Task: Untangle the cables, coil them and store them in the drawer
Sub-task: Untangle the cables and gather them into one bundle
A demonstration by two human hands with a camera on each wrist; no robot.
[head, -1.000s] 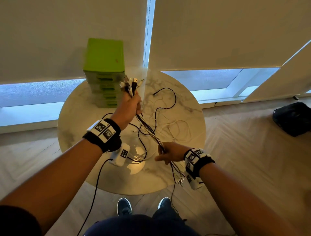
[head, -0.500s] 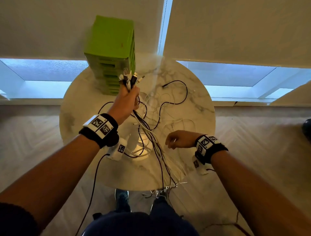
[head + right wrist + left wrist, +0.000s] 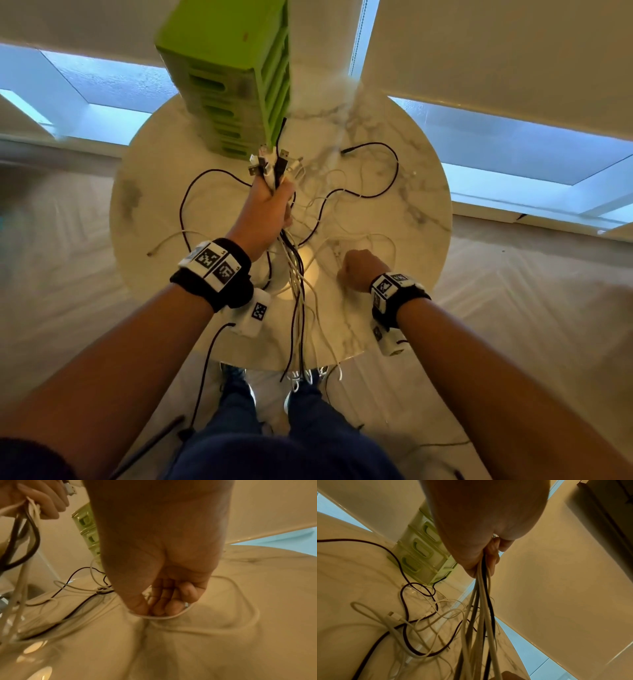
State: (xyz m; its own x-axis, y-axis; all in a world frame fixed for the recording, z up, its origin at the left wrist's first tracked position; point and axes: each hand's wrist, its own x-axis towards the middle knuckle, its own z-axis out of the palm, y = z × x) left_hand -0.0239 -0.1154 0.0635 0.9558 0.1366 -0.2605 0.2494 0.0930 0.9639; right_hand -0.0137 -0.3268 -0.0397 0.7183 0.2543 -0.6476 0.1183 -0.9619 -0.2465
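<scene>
A: Left hand fist-grips the cable bundle just below its plugs, held above the round table; tails hang past the near edge.

B: Right hand?

A: Fingertips pinch one white cable lying on the tabletop.

B: Handling?

A: Likely light, limp, slippery; snags probable. Take hold near a plug. Green drawer unit stands beyond, drawers shut.

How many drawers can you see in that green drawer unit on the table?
4 in the green drawer unit at the round table's far edge, stacked top to bottom at and; the bottom one is partly hidden behind plugs.
</scene>
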